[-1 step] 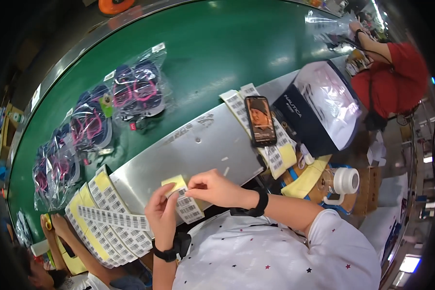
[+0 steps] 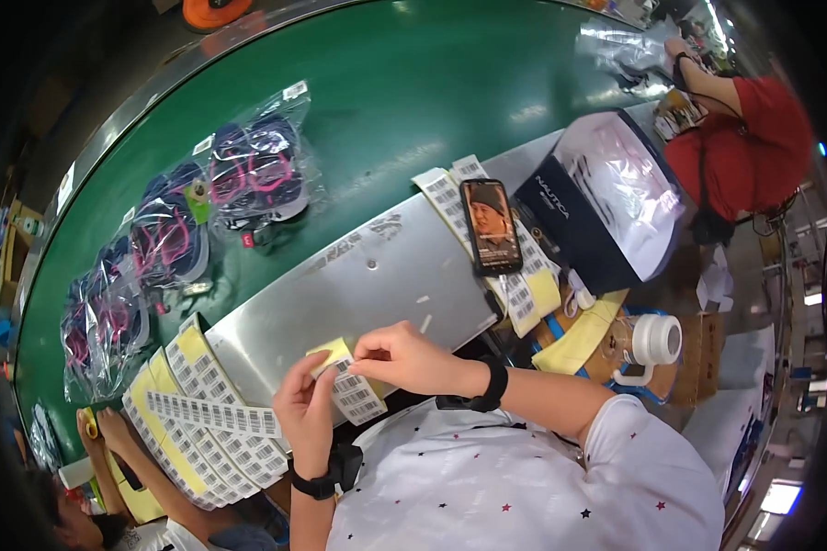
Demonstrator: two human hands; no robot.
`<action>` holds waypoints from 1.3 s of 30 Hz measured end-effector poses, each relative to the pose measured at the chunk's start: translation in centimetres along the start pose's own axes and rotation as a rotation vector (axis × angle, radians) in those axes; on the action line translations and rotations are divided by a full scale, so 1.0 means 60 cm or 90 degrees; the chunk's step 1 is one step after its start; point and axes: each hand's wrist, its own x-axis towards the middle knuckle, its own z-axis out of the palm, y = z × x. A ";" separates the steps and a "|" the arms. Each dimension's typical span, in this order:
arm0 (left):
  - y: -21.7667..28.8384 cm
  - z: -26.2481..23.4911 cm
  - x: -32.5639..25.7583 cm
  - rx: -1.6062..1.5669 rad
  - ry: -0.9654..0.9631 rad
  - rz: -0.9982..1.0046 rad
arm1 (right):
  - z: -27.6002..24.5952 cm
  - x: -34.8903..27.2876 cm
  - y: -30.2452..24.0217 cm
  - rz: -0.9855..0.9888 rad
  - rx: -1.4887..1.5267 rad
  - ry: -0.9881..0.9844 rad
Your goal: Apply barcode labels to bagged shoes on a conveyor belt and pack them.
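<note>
A small yellow-backed sheet of barcode stickers (image 2: pixel 356 397) hangs over the front edge of the metal ledge. My left hand (image 2: pixel 305 393) is closed on its upper left edge, thumb and fingers pinching it. Close beside, my right hand (image 2: pixel 397 356) pinches at the top right of the same sheet; whether a loose sticker is between its fingertips is too small to make out. Left of my hands lie several larger barcode sticker sheets (image 2: pixel 216 459), fanned and overlapping, with a loose strip of stickers (image 2: pixel 213 413) across them.
Bagged pairs of dark sandals with pink straps (image 2: pixel 253 170) line the green table (image 2: pixel 368 101). A phone (image 2: pixel 492 227) rests on more sticker sheets beside a dark blue box (image 2: pixel 583 216). A white-lidded jug (image 2: pixel 657 340) stands at right. Co-workers are at lower left and upper right.
The whole view has shifted very slightly. My hands keep the same hold at the sticker sheet.
</note>
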 end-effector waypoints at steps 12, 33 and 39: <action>0.026 0.016 -0.037 0.085 0.017 0.045 | -0.002 -0.024 -0.015 -0.328 -0.192 0.139; 0.025 0.020 0.005 0.129 -0.031 0.022 | -0.014 -0.004 -0.007 -0.392 -0.300 0.199; 0.015 0.030 0.020 0.064 -0.045 -0.010 | -0.017 0.001 0.002 -0.388 -0.395 0.183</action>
